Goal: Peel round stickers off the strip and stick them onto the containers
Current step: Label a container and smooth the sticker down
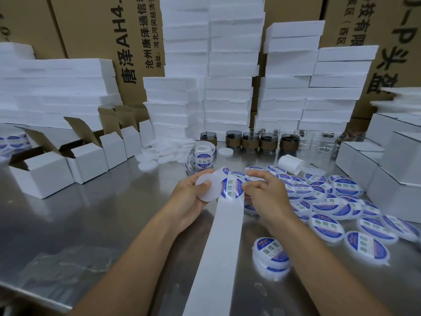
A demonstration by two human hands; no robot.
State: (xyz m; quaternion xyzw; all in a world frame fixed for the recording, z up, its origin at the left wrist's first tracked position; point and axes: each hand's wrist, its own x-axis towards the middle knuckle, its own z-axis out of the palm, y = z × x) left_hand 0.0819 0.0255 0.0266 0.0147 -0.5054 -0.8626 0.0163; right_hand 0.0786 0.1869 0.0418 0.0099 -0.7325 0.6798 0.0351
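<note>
My left hand (188, 197) grips a plain white round container lid (208, 187) above the steel table. My right hand (264, 190) pinches the edge of a round blue-and-white sticker (231, 188) that sits on the white backing strip (218, 247). The strip runs from the sticker roll (204, 155) down between my arms to the bottom edge. Several labelled round containers (323, 201) lie spread to the right, and one (272, 254) lies just under my right forearm. A heap of unlabelled white lids (164, 151) lies behind, left of the roll.
Open white cartons (88, 160) line the left side. Stacks of white foam blocks (227, 87) and brown shipping cartons stand at the back. Dark glass cups (250, 141) stand before the foam. Closed white boxes (387, 163) stand on the right. A small white roll (291, 164) lies near them.
</note>
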